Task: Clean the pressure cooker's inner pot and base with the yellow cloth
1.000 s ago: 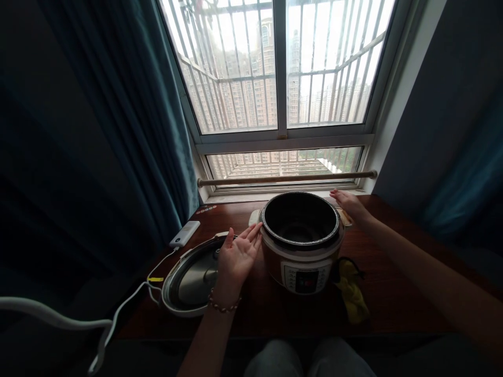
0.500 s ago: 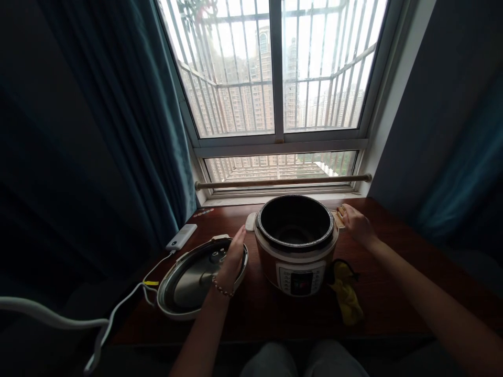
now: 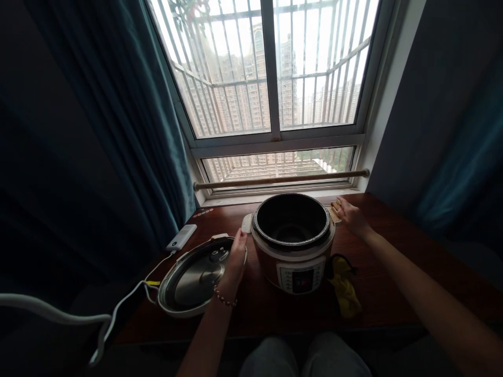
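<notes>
An electric pressure cooker [image 3: 264, 263] stands lidless in front of me, its dark inner pot [image 3: 291, 222] showing no contents that I can make out. At its left side my left hand [image 3: 236, 256] has its fingertips closed at the white side handle [image 3: 247, 223]; the undersides of the fingers are hidden. My right hand [image 3: 351, 217] pinches a small yellowish-tan pad [image 3: 336, 206] against the right side handle [image 3: 335, 215]. Beside my left wrist the round lid [image 3: 192, 285] lies with its metal inner face up.
A yellow cloth bundle [image 3: 346, 296] with a dark edge lies right of the cooker. On the left are a white power bank [image 3: 181, 237] and its white cable [image 3: 128, 297]. A window with a rail [image 3: 279, 181] stands behind the wooden table [image 3: 393, 251].
My left hand has come up closer against the left handle. My right hand and the pad have shifted slightly up along the right handle. The view has moved a little.
</notes>
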Demonstrator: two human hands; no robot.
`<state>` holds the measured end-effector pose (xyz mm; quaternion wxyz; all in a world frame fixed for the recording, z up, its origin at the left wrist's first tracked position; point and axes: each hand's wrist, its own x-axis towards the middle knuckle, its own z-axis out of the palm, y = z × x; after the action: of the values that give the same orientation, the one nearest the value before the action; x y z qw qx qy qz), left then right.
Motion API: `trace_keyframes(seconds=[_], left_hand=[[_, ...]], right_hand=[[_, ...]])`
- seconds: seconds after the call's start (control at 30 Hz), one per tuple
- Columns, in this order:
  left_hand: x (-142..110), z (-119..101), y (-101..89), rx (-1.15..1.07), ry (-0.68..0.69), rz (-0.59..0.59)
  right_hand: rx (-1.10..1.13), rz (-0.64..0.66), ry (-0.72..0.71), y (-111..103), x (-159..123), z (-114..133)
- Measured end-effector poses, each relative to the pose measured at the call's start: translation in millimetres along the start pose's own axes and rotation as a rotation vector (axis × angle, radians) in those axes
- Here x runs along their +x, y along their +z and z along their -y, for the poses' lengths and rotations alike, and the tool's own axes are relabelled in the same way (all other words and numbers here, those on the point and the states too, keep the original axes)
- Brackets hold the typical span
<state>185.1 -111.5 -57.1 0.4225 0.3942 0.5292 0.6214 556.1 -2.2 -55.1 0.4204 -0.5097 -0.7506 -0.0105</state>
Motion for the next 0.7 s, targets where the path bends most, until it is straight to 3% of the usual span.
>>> trace_keyframes(seconds=[0.1,0.17,0.3,0.37,0.47,0.57,0.7], left_hand=[[-12,3,0.3,0.018,-0.01,-0.043],[-29,11,-3.0,0.022,0.0,-0.075],[-89,44,-22.5,0.107,0.041,-0.103],[-124,64,-32.7,0.159,0.001,-0.091],[-165,78,-39.2,0.216,-0.119,-0.021],[-183,73,-38.7,0.252,-0.191,0.108],[-181,62,-47.4,0.262,-0.188,0.148]], right_hand=[[0.129,-0.074,0.098,-1,-9,7],[0.223,-0.178,0.191,-2,-29,14],[0.318,-0.339,0.441,0,-110,37],[0.285,-0.204,0.525,8,-158,51],[0.239,-0.021,0.516,29,-208,68],[0.279,0.006,0.558,45,-219,72],[0.417,-0.04,0.731,41,-195,59]])
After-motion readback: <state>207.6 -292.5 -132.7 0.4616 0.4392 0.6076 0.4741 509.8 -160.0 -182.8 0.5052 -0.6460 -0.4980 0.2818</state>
